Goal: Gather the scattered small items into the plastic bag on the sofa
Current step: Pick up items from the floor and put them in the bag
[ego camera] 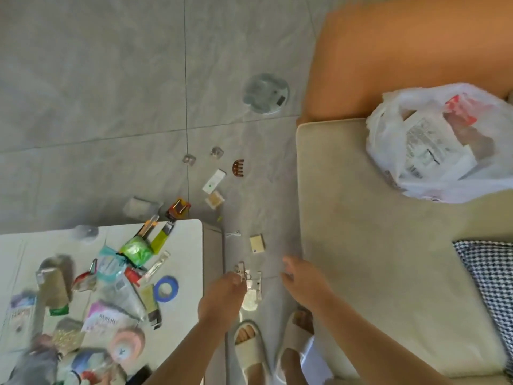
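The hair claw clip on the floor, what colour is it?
Brown, the hair claw clip, seen in the head view.

White plastic bag (441,143) open on the cream sofa (374,245), far right, boxes inside. Small items on the grey floor left of it: brown hair claw (238,168), white box (213,181), tan card (257,243), pale clips (251,282) nearest.

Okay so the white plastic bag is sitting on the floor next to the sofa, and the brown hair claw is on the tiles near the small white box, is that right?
Not quite. The head view shows the white plastic bag sitting on the sofa cushion, not on the floor. The rest holds: the brown hair claw lies on the tiles near the small white box.
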